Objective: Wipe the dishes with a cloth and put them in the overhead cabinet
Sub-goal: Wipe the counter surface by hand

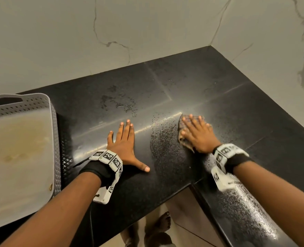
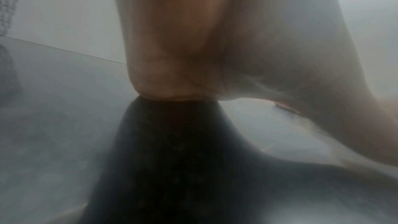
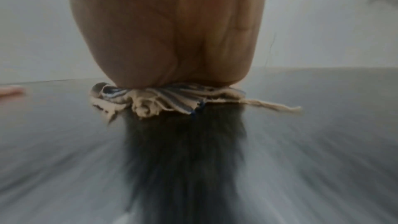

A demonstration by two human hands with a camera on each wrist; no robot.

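Cloth (image 1: 184, 130), judged soft, damp and limp, lies flat on the wet counter (image 1: 165, 90) under the spread right hand (image 1: 197, 136), best gathered at its edge; left hand (image 1: 124, 145) rests flat, holding nothing.

Head view steeply down over black counter (image 1: 192, 97); both wrist views skimming it, very close beneath palms.

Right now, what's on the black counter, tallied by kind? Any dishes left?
Grey perforated plastic trays: 1
Checked beige wiping cloths, under the right hand: 1
Hands flat on the black stone counter: 2, counting the left hand
Dishes: 0 in view
Total: 4
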